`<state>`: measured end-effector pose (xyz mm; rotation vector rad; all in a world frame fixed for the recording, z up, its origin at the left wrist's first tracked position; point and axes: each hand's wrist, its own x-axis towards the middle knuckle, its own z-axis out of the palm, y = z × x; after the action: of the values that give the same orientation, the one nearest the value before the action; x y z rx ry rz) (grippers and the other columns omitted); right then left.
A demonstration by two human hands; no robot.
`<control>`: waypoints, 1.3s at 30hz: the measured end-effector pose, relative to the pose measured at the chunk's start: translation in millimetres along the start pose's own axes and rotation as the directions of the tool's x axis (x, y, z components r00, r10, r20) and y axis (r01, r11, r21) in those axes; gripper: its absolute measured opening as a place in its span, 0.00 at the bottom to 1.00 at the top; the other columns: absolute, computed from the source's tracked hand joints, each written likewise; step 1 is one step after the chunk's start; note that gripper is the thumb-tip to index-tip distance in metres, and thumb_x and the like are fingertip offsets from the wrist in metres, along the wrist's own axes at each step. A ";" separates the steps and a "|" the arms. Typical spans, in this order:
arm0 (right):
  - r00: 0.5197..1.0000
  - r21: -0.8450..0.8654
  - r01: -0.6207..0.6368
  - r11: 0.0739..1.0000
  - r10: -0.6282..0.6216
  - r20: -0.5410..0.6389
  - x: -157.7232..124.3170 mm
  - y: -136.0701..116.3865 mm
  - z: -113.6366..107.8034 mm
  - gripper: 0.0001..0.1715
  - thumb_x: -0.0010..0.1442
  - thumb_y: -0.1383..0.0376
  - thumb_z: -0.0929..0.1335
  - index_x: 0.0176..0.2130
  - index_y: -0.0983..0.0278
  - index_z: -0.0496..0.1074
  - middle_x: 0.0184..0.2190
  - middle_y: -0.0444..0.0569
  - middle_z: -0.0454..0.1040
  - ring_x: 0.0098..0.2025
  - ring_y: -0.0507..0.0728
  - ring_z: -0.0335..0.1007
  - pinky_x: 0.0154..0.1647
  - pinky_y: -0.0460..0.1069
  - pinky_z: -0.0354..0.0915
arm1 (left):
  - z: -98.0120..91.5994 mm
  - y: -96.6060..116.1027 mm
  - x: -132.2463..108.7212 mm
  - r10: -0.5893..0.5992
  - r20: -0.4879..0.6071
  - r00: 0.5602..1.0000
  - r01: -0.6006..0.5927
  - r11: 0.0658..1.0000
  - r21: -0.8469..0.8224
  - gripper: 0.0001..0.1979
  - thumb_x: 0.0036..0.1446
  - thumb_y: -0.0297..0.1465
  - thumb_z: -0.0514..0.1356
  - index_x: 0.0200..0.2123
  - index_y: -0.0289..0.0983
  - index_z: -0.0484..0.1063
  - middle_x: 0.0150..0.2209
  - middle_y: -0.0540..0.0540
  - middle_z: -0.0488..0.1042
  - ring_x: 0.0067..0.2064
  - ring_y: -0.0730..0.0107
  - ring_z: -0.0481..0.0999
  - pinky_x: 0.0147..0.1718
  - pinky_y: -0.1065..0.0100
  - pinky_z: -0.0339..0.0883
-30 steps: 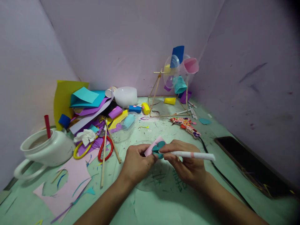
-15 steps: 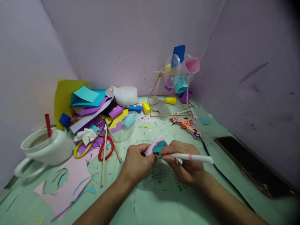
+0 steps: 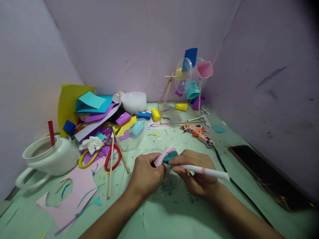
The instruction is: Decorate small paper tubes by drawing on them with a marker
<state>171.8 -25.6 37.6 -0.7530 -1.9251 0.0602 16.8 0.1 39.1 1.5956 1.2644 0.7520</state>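
Observation:
My left hand (image 3: 147,174) is closed, pinching a small pink paper piece (image 3: 160,160) by its lower left edge. A dark teal, roughly heart-shaped patch (image 3: 169,157) shows on that piece; whether it is coloured on or a separate layer is unclear. In my right hand (image 3: 199,169) is a white marker pen (image 3: 214,173) with a pink band, its back end pointing right. The pen's tip is hidden by fingers at the teal patch. Beneath both hands lies a clear round lid (image 3: 163,196) with dark hatch marks.
To the left are a white mug (image 3: 53,157), red-handled scissors (image 3: 119,159), wooden sticks (image 3: 110,176) and cut pink paper (image 3: 72,196). Behind stands a stick frame (image 3: 168,93) with coloured cups. At right are a patterned glue gun (image 3: 199,132), its cable (image 3: 239,186) and a dark phone (image 3: 269,176).
The pink piece looks more bent at its top edge. The marker's back end has shifted slightly right and down. Both hands have stayed in nearly the same place.

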 end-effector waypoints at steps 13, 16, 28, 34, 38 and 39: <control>1.000 -0.029 -0.024 0.999 0.023 -0.013 1.4 -2.1 -1.9 0.08 0.62 0.68 0.63 0.34 0.64 0.72 0.22 0.46 0.74 0.21 0.51 0.69 0.23 0.46 0.64 | -3.7 8.6 1.1 -0.139 0.026 0.990 0.140 0.990 -0.009 0.09 0.42 0.29 0.58 0.24 0.31 0.78 0.18 0.52 0.64 0.24 0.72 0.60 0.22 0.70 0.53; 1.000 -0.055 0.004 0.998 -0.004 -0.003 2.3 -2.7 -0.1 0.08 0.62 0.67 0.63 0.35 0.63 0.72 0.21 0.46 0.74 0.20 0.51 0.68 0.23 0.46 0.64 | -3.1 7.5 1.8 -0.149 0.029 0.988 0.150 0.989 -0.013 0.09 0.42 0.29 0.59 0.24 0.31 0.78 0.18 0.52 0.64 0.24 0.72 0.60 0.23 0.70 0.53; 1.000 -0.067 0.006 0.998 -0.005 0.019 0.5 -1.3 0.7 0.06 0.59 0.70 0.65 0.35 0.63 0.72 0.22 0.46 0.75 0.21 0.52 0.70 0.23 0.46 0.63 | -3.6 4.0 1.6 -0.118 0.014 0.993 0.118 0.993 -0.007 0.10 0.42 0.28 0.58 0.26 0.31 0.78 0.18 0.53 0.63 0.24 0.72 0.59 0.23 0.70 0.52; 0.996 0.002 -0.069 0.998 0.069 -0.060 -5.8 1.6 1.4 0.08 0.59 0.72 0.64 0.35 0.63 0.73 0.26 0.48 0.78 0.25 0.53 0.73 0.24 0.47 0.65 | -4.6 7.1 0.7 -0.132 0.015 0.991 0.133 0.991 -0.006 0.09 0.42 0.30 0.58 0.23 0.31 0.77 0.17 0.53 0.61 0.23 0.72 0.58 0.22 0.70 0.51; 0.996 -0.001 -0.084 0.996 0.084 -0.044 -8.7 2.0 1.3 0.09 0.59 0.71 0.64 0.36 0.62 0.73 0.27 0.48 0.78 0.26 0.54 0.73 0.24 0.48 0.66 | -3.8 7.0 1.1 -0.119 0.018 0.993 0.119 0.993 0.012 0.08 0.43 0.30 0.59 0.23 0.32 0.77 0.18 0.52 0.63 0.24 0.72 0.60 0.23 0.70 0.53; 0.996 0.006 -0.080 0.997 0.080 -0.033 -9.2 1.7 1.6 0.09 0.59 0.71 0.64 0.36 0.62 0.73 0.26 0.48 0.78 0.26 0.54 0.73 0.24 0.48 0.66 | -3.5 6.6 1.2 -0.104 0.010 0.994 0.104 0.994 0.019 0.08 0.43 0.30 0.59 0.23 0.32 0.77 0.19 0.52 0.64 0.25 0.71 0.61 0.24 0.70 0.54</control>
<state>173.9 -28.6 28.8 -0.8233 -1.8626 0.1007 16.5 2.0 46.4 1.5339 1.3393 0.6668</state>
